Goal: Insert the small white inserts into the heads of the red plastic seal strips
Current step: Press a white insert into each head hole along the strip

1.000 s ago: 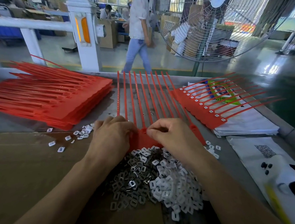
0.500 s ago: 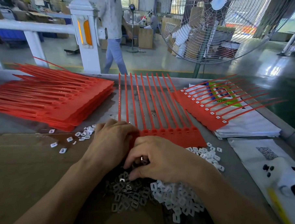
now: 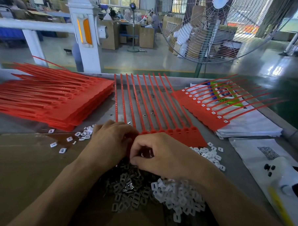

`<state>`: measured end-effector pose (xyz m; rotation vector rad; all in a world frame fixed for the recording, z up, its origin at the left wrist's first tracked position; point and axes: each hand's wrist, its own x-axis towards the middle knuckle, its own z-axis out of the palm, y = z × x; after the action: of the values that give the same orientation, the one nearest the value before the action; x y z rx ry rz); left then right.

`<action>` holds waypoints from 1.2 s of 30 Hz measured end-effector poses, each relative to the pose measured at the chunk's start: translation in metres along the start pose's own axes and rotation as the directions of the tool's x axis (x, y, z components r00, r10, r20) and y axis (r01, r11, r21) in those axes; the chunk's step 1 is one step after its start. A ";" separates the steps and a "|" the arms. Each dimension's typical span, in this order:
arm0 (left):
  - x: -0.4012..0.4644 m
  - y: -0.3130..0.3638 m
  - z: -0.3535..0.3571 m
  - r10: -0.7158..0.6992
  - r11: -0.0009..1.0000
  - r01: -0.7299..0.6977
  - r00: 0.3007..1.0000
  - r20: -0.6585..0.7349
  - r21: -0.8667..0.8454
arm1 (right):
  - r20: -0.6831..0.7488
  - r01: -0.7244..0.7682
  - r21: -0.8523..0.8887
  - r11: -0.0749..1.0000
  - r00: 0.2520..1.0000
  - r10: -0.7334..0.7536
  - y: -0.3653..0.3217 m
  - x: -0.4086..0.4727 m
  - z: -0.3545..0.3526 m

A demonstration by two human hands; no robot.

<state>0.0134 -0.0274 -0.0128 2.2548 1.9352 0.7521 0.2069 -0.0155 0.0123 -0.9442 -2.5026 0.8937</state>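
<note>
Lying at far left on the counter (image 3: 144,102): a tall stack of red seal sheets (image 3: 62,106), tails fanning away to the left. Sitting just beside its near edge: a scatter of loose white inserts (image 3: 69,139) on brown cardboard (image 3: 27,166).

Resting over the left end of the centre strip sheet (image 3: 185,137): the left hand (image 3: 110,142), fingers curled down onto the red heads, pressing or gripping there; which of the two, impossible to tell. Running away from that sheet toward the far edge of the counter: ten red tails, side by side.

Hovering just right of it, touching the left hand: the right hand (image 3: 165,156), fingers bent inward, thumb and forefinger pinched together at the sheet's near left corner; the item between them hidden, so impossible to name.

Spreading beneath both wrists: a heap of small inserts (image 3: 175,195), shadowed on the left, bright white on the right.

Lying further right, angled across white bags (image 3: 248,127): a second sheet (image 3: 195,107), white inserts already seated in its heads.

Standing behind the counter at upper right: a large caged fan (image 3: 221,22).
</note>
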 end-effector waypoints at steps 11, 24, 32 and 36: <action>0.001 0.009 -0.002 0.079 0.916 -0.171 0.963 -0.256 -0.362 | -0.167 -0.267 0.480 0.836 0.907 0.386 0.014 0.004 -0.010; 0.001 0.014 -0.003 0.089 0.887 -0.202 0.957 -0.275 -0.416 | -0.276 -0.138 0.544 0.828 0.902 0.332 0.017 0.008 -0.006; -0.001 0.012 -0.005 -0.007 0.857 -0.093 0.981 -0.193 -0.507 | -0.300 -0.133 0.411 0.902 0.914 0.271 0.019 0.012 -0.007; 0.002 -0.001 -0.004 -0.125 0.939 0.052 0.973 -0.197 -0.339 | -0.333 -0.284 0.231 0.931 0.876 0.350 0.023 0.025 -0.021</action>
<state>0.0110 -0.0267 -0.0094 1.9410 1.8100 1.2502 0.2098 0.0244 0.0143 -1.3494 -1.9494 0.9113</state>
